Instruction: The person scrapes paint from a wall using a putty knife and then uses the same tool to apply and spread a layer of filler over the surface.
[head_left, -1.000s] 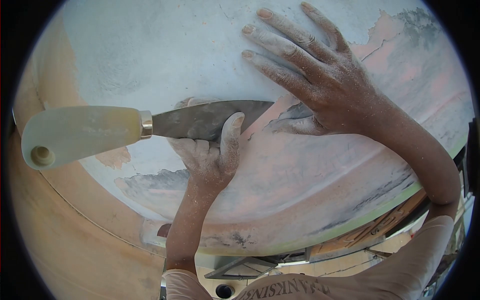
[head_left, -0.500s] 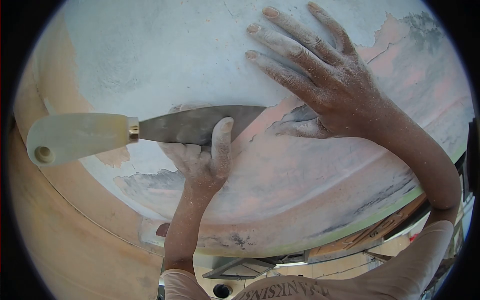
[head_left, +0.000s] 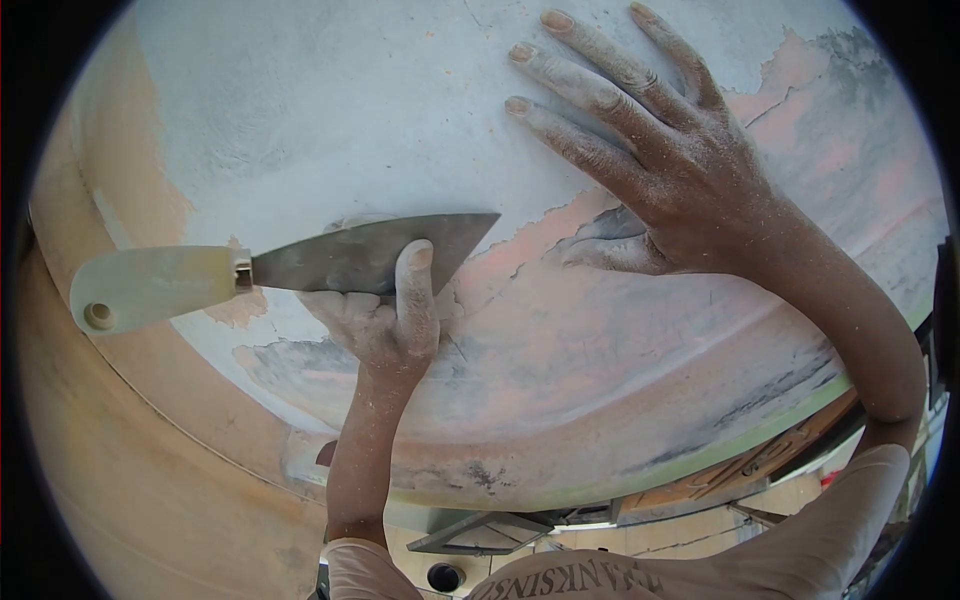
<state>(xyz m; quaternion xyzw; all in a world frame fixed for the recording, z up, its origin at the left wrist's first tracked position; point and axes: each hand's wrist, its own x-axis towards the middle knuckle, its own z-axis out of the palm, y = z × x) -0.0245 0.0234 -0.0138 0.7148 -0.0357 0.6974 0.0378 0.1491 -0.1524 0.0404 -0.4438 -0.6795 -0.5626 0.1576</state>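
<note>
My left hand grips a putty knife by its wide metal blade, the thumb pressed on top and the fingers curled beneath. The pale translucent handle sticks out to the left, with a hole near its end. My right hand lies with fingers spread on a curved panel, palm down. White dust coats both hands. The panel is pale blue-grey above, with ragged-edged pink and dark grey patches under and between my hands. The blade's right corner points toward a pink patch's edge.
A tan curved border runs along the left, with a seam in it. Below the panel's greenish lower edge are a dark angular frame, a round black container and a brown carved wooden piece on or above light floor tiles.
The left hand and the putty knife blade have shifted left, away from the right hand. The handle looks shorter and sits slightly lower. The right hand stays spread, nearly in the same place.
</note>
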